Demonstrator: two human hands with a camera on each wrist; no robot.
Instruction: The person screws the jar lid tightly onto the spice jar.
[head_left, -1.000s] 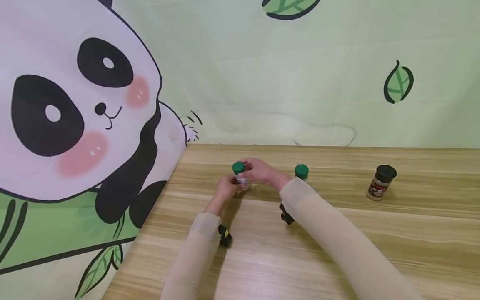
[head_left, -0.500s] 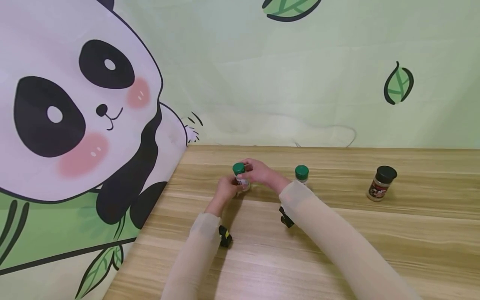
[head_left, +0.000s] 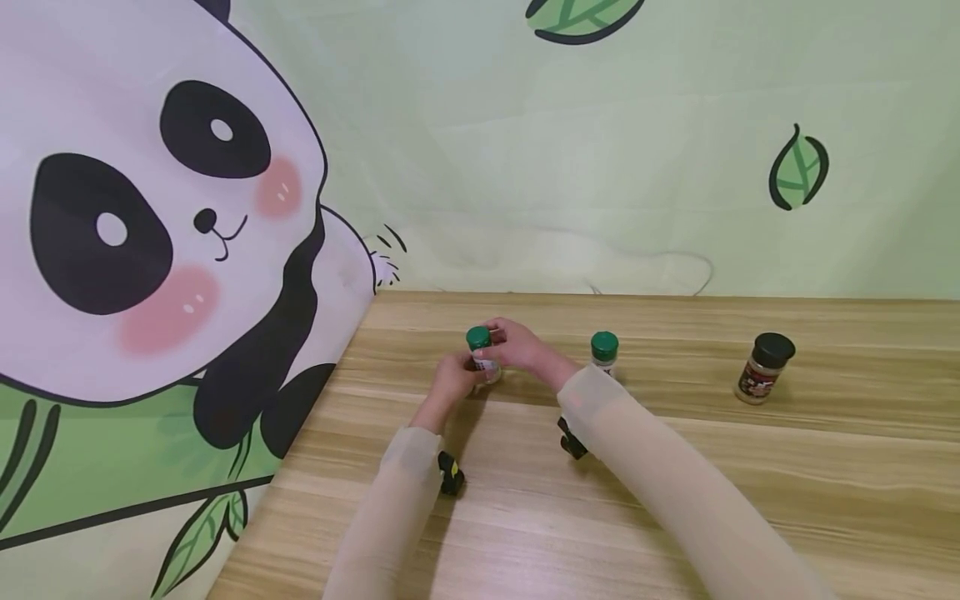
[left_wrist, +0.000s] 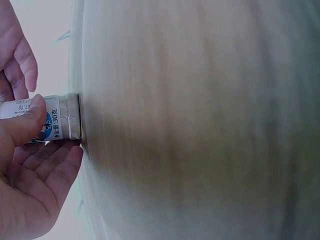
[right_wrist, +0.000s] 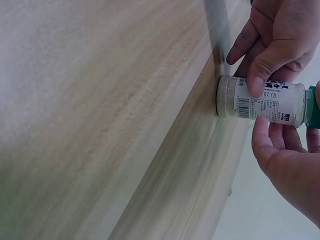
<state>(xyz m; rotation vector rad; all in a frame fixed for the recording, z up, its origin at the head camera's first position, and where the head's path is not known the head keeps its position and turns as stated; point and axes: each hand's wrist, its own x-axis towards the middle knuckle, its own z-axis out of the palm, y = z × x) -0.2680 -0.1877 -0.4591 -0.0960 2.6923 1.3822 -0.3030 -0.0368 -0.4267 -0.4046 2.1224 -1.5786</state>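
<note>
A clear spice jar (head_left: 491,375) with a white label and a green cap (head_left: 477,337) stands upright at the left of the table. My left hand (head_left: 453,377) grips its body, the thumb pressed on the label (right_wrist: 272,102) and the fingers on the other side. From the right, my right hand (head_left: 521,343) reaches round the upper part. In the right wrist view, a fingertip of that hand lies on the cap and others sit along the jar's side. The jar's base (left_wrist: 73,117) is right at the tabletop in the left wrist view.
Behind my right sleeve (head_left: 637,442) stands a second green-capped jar (head_left: 603,346), its lower part hidden. A black-capped jar (head_left: 761,371) with a dark label is farther right. The wooden table (head_left: 847,500) meets a panda-print backdrop (head_left: 525,167) at its back and left.
Both hands stay at the jar with almost no motion. My right forearm has sunk slightly, showing a little more of the second green-capped jar.
</note>
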